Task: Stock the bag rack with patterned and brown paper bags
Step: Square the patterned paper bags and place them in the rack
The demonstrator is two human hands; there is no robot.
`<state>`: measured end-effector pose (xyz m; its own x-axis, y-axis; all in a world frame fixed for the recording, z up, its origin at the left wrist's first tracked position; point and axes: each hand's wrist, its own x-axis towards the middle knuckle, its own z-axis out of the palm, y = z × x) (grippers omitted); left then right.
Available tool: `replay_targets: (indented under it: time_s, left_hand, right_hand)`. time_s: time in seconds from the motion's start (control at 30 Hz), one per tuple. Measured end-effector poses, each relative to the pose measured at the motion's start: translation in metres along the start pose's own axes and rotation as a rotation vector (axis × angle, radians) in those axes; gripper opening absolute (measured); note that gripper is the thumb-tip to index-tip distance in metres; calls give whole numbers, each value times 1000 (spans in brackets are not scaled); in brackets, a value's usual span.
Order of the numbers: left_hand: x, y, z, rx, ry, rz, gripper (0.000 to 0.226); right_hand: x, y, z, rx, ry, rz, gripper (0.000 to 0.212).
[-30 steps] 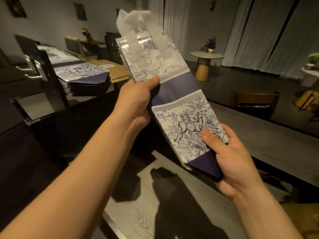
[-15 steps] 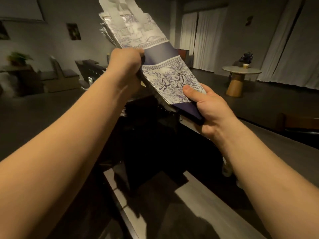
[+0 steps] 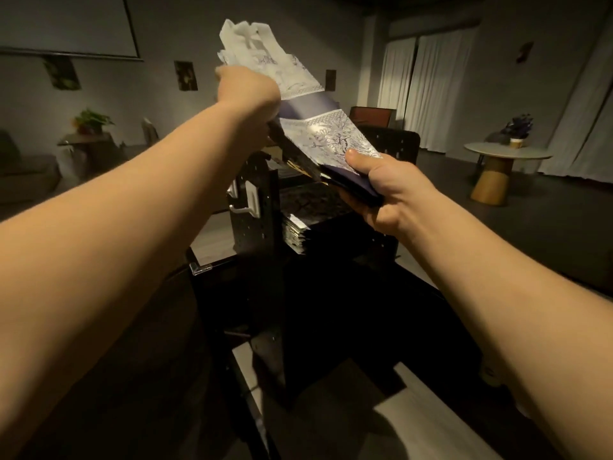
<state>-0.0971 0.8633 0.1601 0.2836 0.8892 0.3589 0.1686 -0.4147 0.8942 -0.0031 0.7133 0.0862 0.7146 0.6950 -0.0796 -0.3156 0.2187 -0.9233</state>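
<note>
Change: both hands have carried the bundle of patterned bags (image 3: 326,136) higher and farther forward than half a second ago, so that it now hangs over the black rack; the view has swung left, bringing a wall screen into sight.
Left hand (image 3: 247,94): grips the bundle near its upper end, just below the white handles (image 3: 247,36); only the back of the hand and the wrist show, fingers wrapped out of sight behind the paper.
Right hand (image 3: 386,185): clamps the bundle's lower, dark-blue end, thumb pressed flat on the printed face, the other fingers curled underneath.
Patterned bags: a flat stack held slanted, handles up and to the left, folded bottoms down and to the right (blue-and-white print crossed by a plain blue band), in the air above the rack and touching neither it nor the desk.
Rack (image 3: 255,207): black perforated uprights standing on the desk, a white hook (image 3: 247,200) on the left panel; a second panel (image 3: 394,146) stands behind the bundle.
Stocked bags (image 3: 298,230): a stack lying between the panels, directly under the right hand.
Desk (image 3: 428,423): pale wood grain at the near edge, largely in shadow.
Background: round table (image 3: 501,161) at the right, curtains (image 3: 411,74), wall screen (image 3: 66,24), potted plant (image 3: 91,119) at the left.
</note>
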Motion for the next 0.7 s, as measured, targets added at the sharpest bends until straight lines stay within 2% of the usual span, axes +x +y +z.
replay_targets:
  time_s: [0.07, 0.13, 0.2, 0.3, 0.33, 0.4, 0.47, 0.53, 0.7]
  left_hand:
    - [9, -7, 0, 49, 36, -5, 80]
    - [9, -21, 3, 153, 30, 90, 83]
    - [10, -30, 5, 271, -95, 270, 76]
    - [4, -31, 5, 464, -306, 470, 55]
    - [1, -27, 5, 525, -370, 475, 45]
    - [3, -23, 7, 618, -493, 434, 29]
    - [7, -22, 7, 681, -594, 389, 22]
    - [12, -21, 10, 742, -645, 371, 23]
    - [12, -12, 20, 818, -752, 499, 30]
  right_hand:
    - [3, 0, 4, -62, 19, 44, 24]
    - [5, 0, 5, -164, 31, 106, 18]
    - [7, 0, 3, -333, 44, 140, 17]
    - [13, 0, 2, -679, 60, 60, 38]
    - [13, -1, 4, -808, 71, 14, 40]
    - [10, -5, 8, -1067, 79, -60, 29]
    - [8, -6, 10, -1282, 71, -105, 28]
    - [9, -5, 8, -1334, 52, -118, 34]
    - [16, 2, 0, -1152, 46, -71, 37]
